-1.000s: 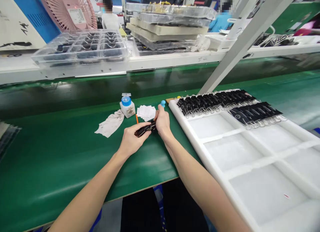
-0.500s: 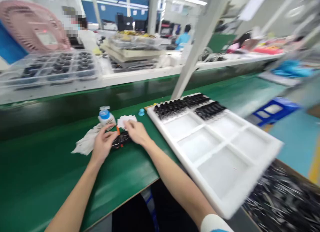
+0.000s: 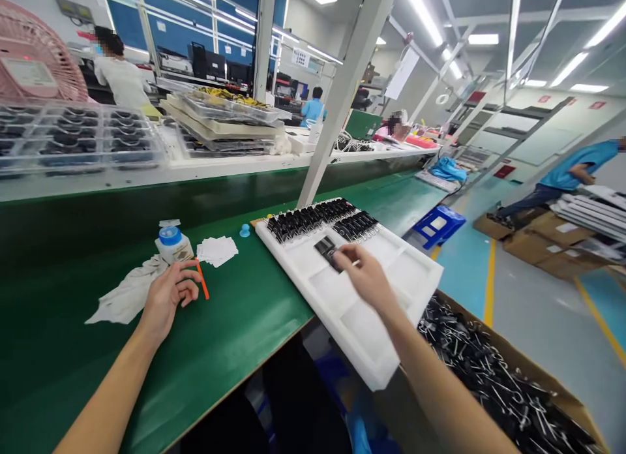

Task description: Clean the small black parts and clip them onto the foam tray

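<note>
My right hand (image 3: 364, 278) pinches a small black part (image 3: 327, 252) and holds it over the upper left of the white foam tray (image 3: 323, 310). Rows of black parts (image 3: 310, 220) with metal wires fill the tray's far end. On the green table, my left hand (image 3: 171, 294) has its fingers curled but apart, with an orange stick (image 3: 202, 281) at the fingertips. Whether those fingers grip the stick is hard to make out. Beside this hand are a blue-capped bottle (image 3: 172, 245), a white cloth (image 3: 127, 291) and white paper pieces (image 3: 216, 250).
A small blue knob (image 3: 245, 230) stands left of the tray. A slanted white post (image 3: 337, 95) rises behind it. The box of black parts (image 3: 493, 369) is at the lower right, a blue stool (image 3: 437, 226) beyond. Several people are in the background.
My right hand has moved right, from the table to above the tray, carrying the black part. My left hand has let go of that part and its fingers are looser. The view has turned right.
</note>
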The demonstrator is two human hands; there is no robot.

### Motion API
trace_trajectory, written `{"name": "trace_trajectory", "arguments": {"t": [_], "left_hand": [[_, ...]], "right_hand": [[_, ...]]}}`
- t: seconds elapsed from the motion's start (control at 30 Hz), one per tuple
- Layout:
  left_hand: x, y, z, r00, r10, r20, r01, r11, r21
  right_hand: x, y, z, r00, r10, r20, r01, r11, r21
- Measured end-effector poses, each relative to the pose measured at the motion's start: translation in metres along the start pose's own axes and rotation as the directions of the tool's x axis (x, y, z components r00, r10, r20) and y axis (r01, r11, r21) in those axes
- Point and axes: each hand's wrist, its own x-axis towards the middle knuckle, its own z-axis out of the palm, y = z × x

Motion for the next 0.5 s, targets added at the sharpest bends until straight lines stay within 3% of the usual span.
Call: {"name": "trace_trajectory", "arguments": {"t": [0.1, 0.2, 0.4, 0.5], "left_hand": [[0.002, 0.001, -0.004, 1.000, 0.002, -0.007, -0.002, 1.000, -0.014], [0.002, 0.000, -0.006, 1.000, 0.012, -0.003, -0.012, 1.000, -0.020], [-0.002, -0.001, -0.006, 1.000, 0.016, 0.002, -0.016, 1.000, -0.009], [-0.001, -0.001, -0.005, 0.999, 0.020, 0.038, -0.021, 1.000, 0.005]], "right_hand": [[0.066, 0.049, -0.027, 0.992, 0.053, -0.116, -0.076, 0.976, -0.204], [0.103, 0.084, -0.029, 0.987, 0.013, -0.160, -0.077, 0.915, -0.395], [0.116, 0.108, -0.007, 0.992, -0.031, -0.123, -0.055, 0.767, -0.640], [0.116, 0.112, -0.007, 0.996, -0.034, -0.078, -0.033, 0.690, -0.723]]}}
